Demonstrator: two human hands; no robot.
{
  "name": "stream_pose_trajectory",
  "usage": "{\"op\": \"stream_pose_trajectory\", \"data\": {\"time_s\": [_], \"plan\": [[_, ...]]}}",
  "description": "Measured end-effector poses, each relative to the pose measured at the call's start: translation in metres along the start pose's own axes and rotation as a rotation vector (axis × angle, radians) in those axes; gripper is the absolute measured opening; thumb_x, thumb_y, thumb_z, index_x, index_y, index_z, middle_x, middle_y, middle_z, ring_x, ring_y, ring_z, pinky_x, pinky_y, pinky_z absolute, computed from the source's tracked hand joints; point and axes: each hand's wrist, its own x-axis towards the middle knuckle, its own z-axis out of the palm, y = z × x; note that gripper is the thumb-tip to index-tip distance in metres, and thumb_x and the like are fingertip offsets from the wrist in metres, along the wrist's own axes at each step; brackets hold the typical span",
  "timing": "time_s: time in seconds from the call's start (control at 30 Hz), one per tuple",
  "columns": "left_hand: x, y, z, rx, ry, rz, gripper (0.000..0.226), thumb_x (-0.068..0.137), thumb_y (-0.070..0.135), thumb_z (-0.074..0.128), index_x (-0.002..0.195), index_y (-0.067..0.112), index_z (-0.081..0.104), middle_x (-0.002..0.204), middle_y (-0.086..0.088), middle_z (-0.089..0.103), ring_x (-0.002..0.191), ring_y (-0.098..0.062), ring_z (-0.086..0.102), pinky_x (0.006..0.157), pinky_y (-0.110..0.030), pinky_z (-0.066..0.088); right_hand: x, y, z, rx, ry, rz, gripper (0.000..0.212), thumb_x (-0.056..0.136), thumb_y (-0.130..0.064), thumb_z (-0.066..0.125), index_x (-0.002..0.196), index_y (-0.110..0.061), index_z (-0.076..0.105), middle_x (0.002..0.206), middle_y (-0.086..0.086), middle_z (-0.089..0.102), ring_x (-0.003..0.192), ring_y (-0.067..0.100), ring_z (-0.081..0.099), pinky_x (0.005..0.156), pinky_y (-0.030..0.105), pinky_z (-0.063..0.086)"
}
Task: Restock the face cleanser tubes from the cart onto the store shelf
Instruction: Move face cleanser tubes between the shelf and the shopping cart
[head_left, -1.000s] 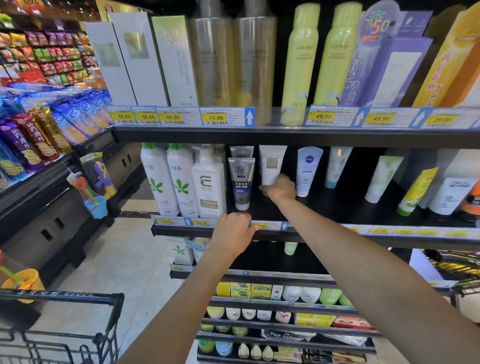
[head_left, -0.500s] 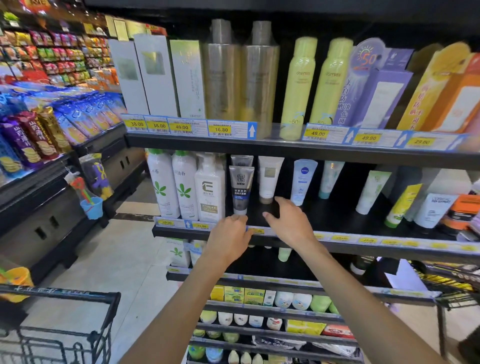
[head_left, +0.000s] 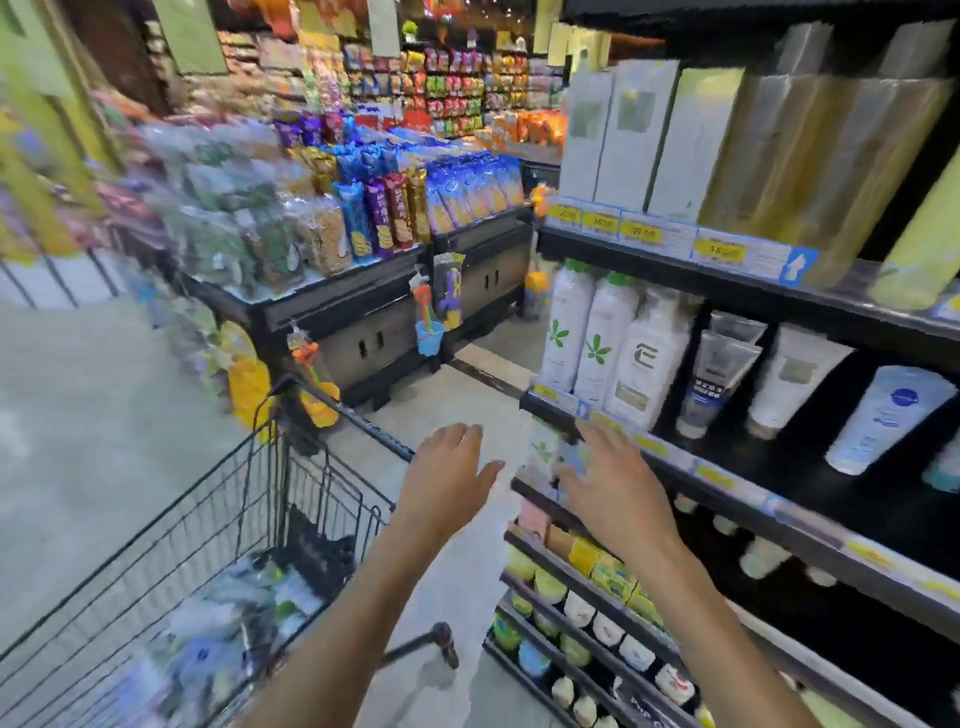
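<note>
A second ago my right hand (head_left: 618, 488) was up at the white tube (head_left: 792, 382) on the shelf (head_left: 737, 483); now both hands have come away from it and I've turned left toward the cart (head_left: 291, 499). My left hand (head_left: 444, 480) hangs over the gap between cart and shelf, fingers straight and spread, holding nothing. My right hand is just in front of the shelf edge, fingers loose and empty too. The white tube stands on the shelf between the grey tube (head_left: 719, 382) and the blue-capped tube (head_left: 883, 421), so I judge that one placed. The cart's contents are a blur, so I cannot pick out tubes there. Next job, I reckon, is reaching down for another.
</note>
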Motion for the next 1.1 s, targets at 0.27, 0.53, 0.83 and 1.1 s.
{"op": "stream_pose_trajectory", "data": {"time_s": [0.27,0.53,0.83,1.1], "plan": [[-0.1,-0.135,-0.024,0.072,-0.026,-0.389,0.046,0.101,0.046,0.053,0.13,0.01,0.054,0.123,-0.012,0.059,0.114,-0.036,0.057,0.091,-0.043,0.045,0.012,-0.103,0.089,0.071,-0.247,-0.266,0.067,0.106,-0.048,0.046,0.162,-0.02,0.025,0.17,-0.001,0.018,0.156,0.017,0.015,0.122,0.037,0.023],[-0.17,-0.268,-0.015,-0.026,-0.095,-0.716,0.055,0.102,0.047,0.054,0.142,0.009,0.05,0.137,-0.015,0.057,0.122,-0.035,0.056,0.097,-0.045,0.05,0.033,-0.21,0.208,0.029,-0.475,-0.402,0.067,0.105,-0.048,0.049,0.161,-0.018,0.028,0.169,0.0,0.023,0.156,0.017,0.019,0.124,0.037,0.023],[-0.197,-0.408,0.032,-0.122,-0.335,-0.872,0.056,0.104,0.046,0.048,0.145,0.007,0.045,0.143,-0.017,0.053,0.127,-0.036,0.053,0.096,-0.045,0.047,0.056,-0.294,0.355,-0.089,-0.741,-0.345,0.063,0.101,-0.042,0.057,0.154,-0.012,0.04,0.156,0.009,0.044,0.141,0.027,0.044,0.113,0.037,0.038],[-0.208,-0.476,0.126,-0.295,-0.52,-1.014,0.055,0.101,0.045,0.055,0.141,0.009,0.046,0.135,-0.019,0.057,0.122,-0.038,0.056,0.093,-0.049,0.052,0.068,-0.308,0.474,-0.164,-0.946,-0.194,0.049,0.098,-0.033,0.064,0.139,-0.008,0.053,0.134,0.018,0.059,0.118,0.036,0.06,0.091,0.042,0.051]]}}
